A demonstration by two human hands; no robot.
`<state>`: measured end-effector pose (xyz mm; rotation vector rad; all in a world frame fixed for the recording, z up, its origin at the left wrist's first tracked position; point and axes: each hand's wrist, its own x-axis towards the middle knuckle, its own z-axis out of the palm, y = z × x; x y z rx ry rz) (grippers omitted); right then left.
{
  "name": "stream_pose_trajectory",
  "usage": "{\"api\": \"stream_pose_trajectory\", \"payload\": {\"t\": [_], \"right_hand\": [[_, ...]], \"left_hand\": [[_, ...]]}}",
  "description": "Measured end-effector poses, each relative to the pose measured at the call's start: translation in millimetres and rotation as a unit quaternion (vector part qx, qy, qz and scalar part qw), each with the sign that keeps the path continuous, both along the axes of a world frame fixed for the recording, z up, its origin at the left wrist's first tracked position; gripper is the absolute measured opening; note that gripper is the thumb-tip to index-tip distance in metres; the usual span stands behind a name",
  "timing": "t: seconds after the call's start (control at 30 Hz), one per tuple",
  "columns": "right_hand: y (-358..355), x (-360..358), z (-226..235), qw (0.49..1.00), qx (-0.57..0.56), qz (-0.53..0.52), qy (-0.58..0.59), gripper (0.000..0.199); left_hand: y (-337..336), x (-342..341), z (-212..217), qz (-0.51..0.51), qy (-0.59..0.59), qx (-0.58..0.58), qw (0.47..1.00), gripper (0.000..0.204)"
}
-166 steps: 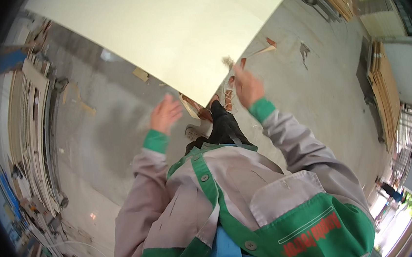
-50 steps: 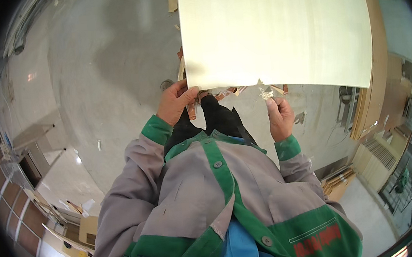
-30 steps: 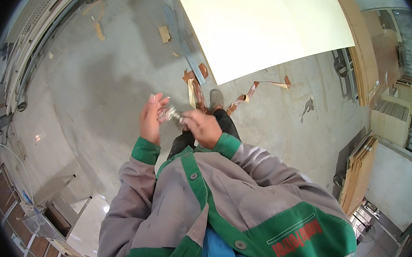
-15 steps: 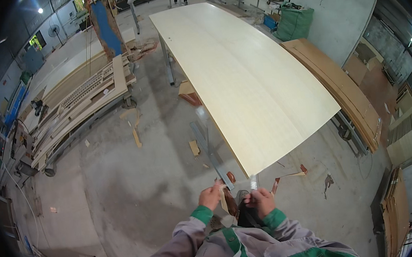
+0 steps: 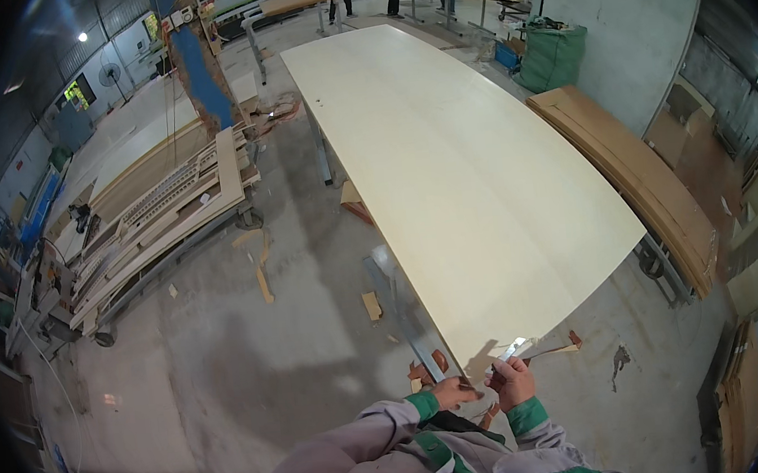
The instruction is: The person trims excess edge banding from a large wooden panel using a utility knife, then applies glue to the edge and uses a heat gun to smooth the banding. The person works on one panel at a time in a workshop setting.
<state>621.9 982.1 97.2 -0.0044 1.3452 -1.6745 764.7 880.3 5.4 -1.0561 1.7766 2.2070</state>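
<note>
In the head view, low in the frame's centre, the left hand [image 5: 455, 393] pinches the near corner of the long pale panel [image 5: 463, 166] that runs up toward the top, while the right hand [image 5: 511, 381] just beside it pinches a thin light strip [image 5: 513, 348] at that edge.

I see both of my forearms come up from six o'clock in grey sleeves with green cuffs. My left hand [image 5: 454, 393] sits at eleven o'clock of my right hand [image 5: 511, 381], just beside it, both with fingers curled in, knuckles up.
</note>
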Motion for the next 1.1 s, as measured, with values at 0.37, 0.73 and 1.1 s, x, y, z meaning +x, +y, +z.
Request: {"api": "stream_pose_trajectory", "payload": {"t": [0.37,0.73,1.1], "right_hand": [[-110,-23,-1,0.999,0.001,0.046,0.019,0.005],[-298,-57,6,0.694,0.055,0.272,0.664,0.017],[-662,-70,-11,0.566,0.046,0.370,0.736,0.022]], "left_hand": [[-63,-8,-16,-0.306,0.155,-0.070,0.937,0.040],[-294,-9,135,0.128,0.072,-0.599,0.787,0.053],[-634,-18,84,-0.002,-0.036,-0.655,0.755,0.019]]}}
